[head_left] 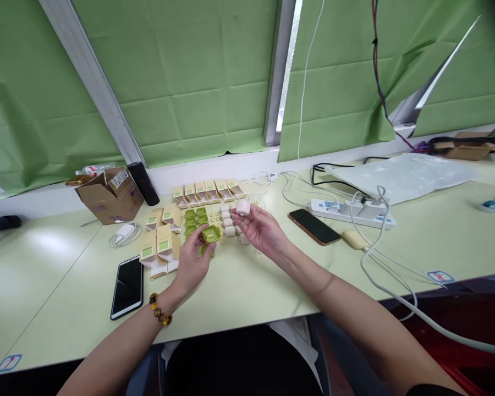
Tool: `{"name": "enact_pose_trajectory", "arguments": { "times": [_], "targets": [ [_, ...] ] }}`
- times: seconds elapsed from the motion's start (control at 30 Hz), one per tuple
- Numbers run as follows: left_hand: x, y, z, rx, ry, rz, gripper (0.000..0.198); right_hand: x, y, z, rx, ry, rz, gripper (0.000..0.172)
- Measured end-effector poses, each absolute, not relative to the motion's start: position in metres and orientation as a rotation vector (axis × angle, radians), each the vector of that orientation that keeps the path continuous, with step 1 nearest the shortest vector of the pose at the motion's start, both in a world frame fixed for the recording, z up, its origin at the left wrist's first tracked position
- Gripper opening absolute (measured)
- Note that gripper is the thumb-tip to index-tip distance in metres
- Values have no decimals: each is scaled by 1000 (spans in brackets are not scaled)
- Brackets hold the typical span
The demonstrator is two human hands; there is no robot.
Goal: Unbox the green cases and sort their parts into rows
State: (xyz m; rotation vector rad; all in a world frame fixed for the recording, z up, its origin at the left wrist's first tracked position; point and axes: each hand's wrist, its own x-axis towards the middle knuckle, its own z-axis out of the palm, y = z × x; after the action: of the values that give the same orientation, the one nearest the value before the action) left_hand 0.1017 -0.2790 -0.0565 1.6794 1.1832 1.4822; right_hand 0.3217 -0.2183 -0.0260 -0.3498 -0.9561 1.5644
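My left hand [196, 258] grips a small green square tray [211, 234] with rounded corners, its open side up. In my right hand [262, 228] a small pale pink rounded case [243, 207] is held between thumb and fingers, a little right of the tray. Behind the left hand, more green trays [196, 213] stand in rows on the table. Several similar pale cases [230, 231] lie in a row beneath my right hand, partly hidden by it. Small yellowish pieces sit between the trays and the cases.
Cream cartons [206, 191] line the back, with more open cartons [160, 247] at left. A white-edged phone [127, 287] lies in front of them. On the right are another phone [314, 226], a power strip [355, 212] and loose cables. A cardboard box [111, 195] stands back left.
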Motion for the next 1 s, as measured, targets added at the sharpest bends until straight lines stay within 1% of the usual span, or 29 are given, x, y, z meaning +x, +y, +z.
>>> {"name": "enact_pose_trajectory", "arguments": {
  "times": [0.3, 0.4, 0.47, 0.57, 0.63, 0.77, 0.87, 1.0],
  "targets": [
    [102, -278, -53, 1617, 1165, 1548, 52, 330, -217, -22, -423, -927, 1547, 39],
    [102, -279, -50, 1600, 1173, 1567, 55, 333, -218, -17, -435, -969, 1481, 38],
    [101, -279, -48, 1588, 1172, 1589, 57, 333, -217, -17, -444, -1026, 1391, 40],
    [101, -279, -48, 1585, 1176, 1612, 60, 329, -215, -22, -543, -1208, 1162, 41],
    [101, -279, -48, 1588, 1176, 1621, 60, 327, -214, -28, -652, -1413, 931, 39],
    [101, -277, -49, 1594, 1155, 1640, 58, 326, -214, -40, -768, -1933, 307, 23],
    [100, -276, -52, 1609, 1151, 1655, 57, 326, -216, -45, -888, -2247, -76, 18],
    [99, -275, -53, 1633, 1164, 1651, 55, 325, -217, -48, -1020, -2442, -299, 18]
  ]
}}
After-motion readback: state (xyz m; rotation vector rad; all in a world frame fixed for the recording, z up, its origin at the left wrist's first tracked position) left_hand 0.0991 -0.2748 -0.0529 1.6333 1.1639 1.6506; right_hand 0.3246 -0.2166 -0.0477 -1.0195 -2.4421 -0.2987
